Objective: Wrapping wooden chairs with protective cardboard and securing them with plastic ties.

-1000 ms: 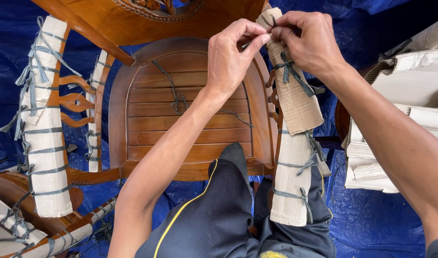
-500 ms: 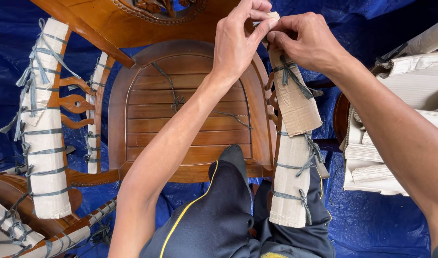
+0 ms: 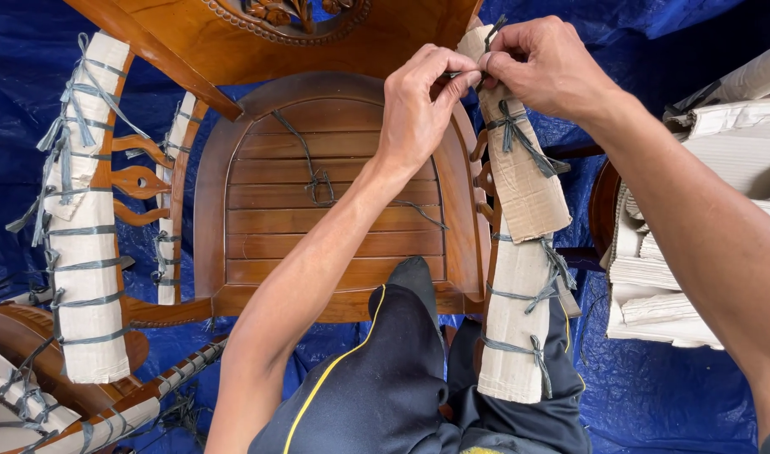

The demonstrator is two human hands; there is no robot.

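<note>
- The left hand (image 3: 420, 105) reaches up across the chair seat, its fingers (image 3: 452, 69) pressed together in a pinch on a thin grey string (image 3: 467, 74) at the top of the cardboard wrap (image 3: 519, 172).
- The right hand (image 3: 546, 65) meets it from the other side, fingers (image 3: 496, 60) also pinching that string, so the two sets of fingertips nearly touch.
- The string sits at the upper end of the cardboard-wrapped chair arm, to the right of the seat; a short tail of it sticks up above the right hand.
- Just below the hands, a tied grey knot (image 3: 513, 128) already girds the same wrap, and more ties circle the pale cardboard section (image 3: 519, 324) lower down.
- The wooden chair (image 3: 318, 210) lies under the hands, its slatted seat showing, with a loose length of string (image 3: 318, 178) lying across the slats.
- The person's knee in dark trousers (image 3: 385, 370) with a yellow stripe presses against the front of the seat.
- On the left, another wrapped chair arm (image 3: 82, 219) is bound with many grey ties.
- To the right lies a stack of pale cardboard sheets (image 3: 721, 219).
- A blue tarpaulin (image 3: 654, 387) covers the floor beneath everything.
</note>
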